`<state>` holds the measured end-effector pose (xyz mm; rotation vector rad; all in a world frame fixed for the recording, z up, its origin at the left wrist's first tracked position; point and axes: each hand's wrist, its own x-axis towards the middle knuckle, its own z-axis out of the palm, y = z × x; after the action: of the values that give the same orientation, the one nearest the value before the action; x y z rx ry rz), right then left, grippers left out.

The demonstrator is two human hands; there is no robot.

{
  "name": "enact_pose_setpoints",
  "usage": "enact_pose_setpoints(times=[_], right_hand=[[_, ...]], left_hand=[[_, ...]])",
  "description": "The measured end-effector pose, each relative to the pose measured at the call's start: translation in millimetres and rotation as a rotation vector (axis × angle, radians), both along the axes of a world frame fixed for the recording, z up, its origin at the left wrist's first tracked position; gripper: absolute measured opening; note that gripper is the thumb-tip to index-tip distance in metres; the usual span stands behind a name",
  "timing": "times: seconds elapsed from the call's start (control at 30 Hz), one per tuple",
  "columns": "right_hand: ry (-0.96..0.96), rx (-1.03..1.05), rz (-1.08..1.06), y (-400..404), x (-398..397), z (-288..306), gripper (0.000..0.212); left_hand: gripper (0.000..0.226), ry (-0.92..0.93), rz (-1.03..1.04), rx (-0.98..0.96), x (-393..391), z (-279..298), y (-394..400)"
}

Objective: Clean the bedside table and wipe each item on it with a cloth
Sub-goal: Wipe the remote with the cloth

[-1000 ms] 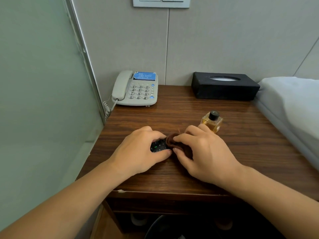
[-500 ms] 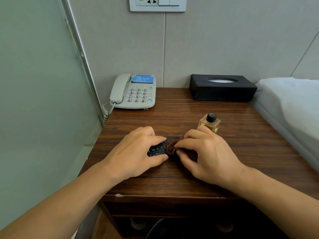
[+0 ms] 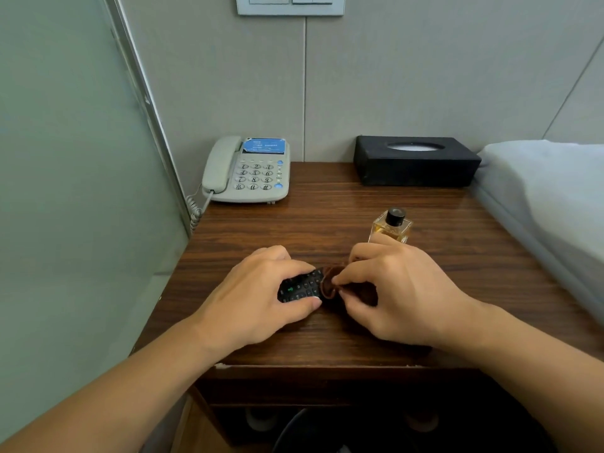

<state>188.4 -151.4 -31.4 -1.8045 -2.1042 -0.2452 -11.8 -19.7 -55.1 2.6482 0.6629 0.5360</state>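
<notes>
**Both hands worked at the remote near the table's front edge**

Nearest, the front edge of the bedside table (image 3: 327,351) ran just behind the two forearms, with a dark bin-like shape in shadow under it. Just beyond that edge lay the remote control (image 3: 302,286), one black keypad flat on the wood. The left hand (image 3: 258,295) gripped it, thumb curled along its near side and fingers over its far side, so its left end was hidden. The right hand (image 3: 392,289) pinched a brown cloth (image 3: 330,282) between thumb and forefinger, the cloth bunched against the remote's right end; the other fingers were curled round the rest of the fabric.

Bare wood stretched on both sides of the remote, more to its right, where the table met one white bed (image 3: 549,197). To its left the tabletop ended at a frosted glass panel (image 3: 72,207).

Behind and right of the remote stood one small perfume bottle (image 3: 390,225), amber with a black cap, upright and close behind the right knuckles. Open wood lay beyond the remote up to the back row: one grey telephone (image 3: 248,171) at the far left, one black tissue box (image 3: 415,161) at the far right, well apart. Above them one wall socket plate (image 3: 289,4) sat on the wall.
</notes>
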Motion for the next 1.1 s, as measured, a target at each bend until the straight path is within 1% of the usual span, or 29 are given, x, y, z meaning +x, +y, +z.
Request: enact_pose_setpoints(times=[0.07, 0.17, 0.23, 0.3, 0.43, 0.57, 0.67, 0.77, 0.83, 0.9, 0.97, 1.07, 1.1], right_hand=[[-0.001, 0.016, -0.013, 1, -2, -1, 0.027], [0.046, 0.103, -0.081, 14, -8, -3, 0.025], [0.050, 0.109, -0.108, 20, -10, -3, 0.022], [0.032, 0.086, -0.082, 14, -9, -4, 0.024], [-0.013, 0.025, -0.058, -8, -6, -4, 0.034], [0.023, 0.083, -0.149, 3, -10, -6, 0.020], [0.047, 0.113, -0.184, 18, -13, -4, 0.019], [0.020, 0.129, -0.133, 20, -18, -4, 0.026], [0.020, 0.091, -0.065, 18, -21, -4, 0.033], [0.022, 0.071, -0.024, 16, -18, -2, 0.035], [0.006, 0.086, -0.077, 18, -11, 0, 0.030], [-0.038, 0.067, -0.230, 19, -8, 3, 0.026], [-0.057, 0.086, -0.213, 18, -10, 2, 0.027]], left_hand=[[0.050, 0.005, -0.011, 0.040, 0, 0, -2], [0.048, 0.035, -0.023, 0.124, 0, 2, -4], [0.050, 0.051, -0.015, 0.142, 0, 3, -4], [0.052, 0.043, -0.007, 0.116, -1, 2, -4], [0.055, 0.032, 0.002, 0.073, -1, 3, -4], [0.056, 0.046, 0.007, 0.074, 0, 4, -6], [0.055, 0.047, 0.026, 0.072, 1, 5, -7], [0.060, 0.028, 0.069, 0.036, 1, 8, -11], [0.066, 0.015, 0.089, 0.008, 1, 9, -13], [0.068, 0.020, 0.095, 0.008, 2, 9, -14], [0.069, 0.036, 0.101, 0.024, 3, 11, -15], [0.072, 0.046, 0.109, 0.020, 4, 13, -16], [0.072, 0.048, 0.111, 0.018, 4, 13, -16]])
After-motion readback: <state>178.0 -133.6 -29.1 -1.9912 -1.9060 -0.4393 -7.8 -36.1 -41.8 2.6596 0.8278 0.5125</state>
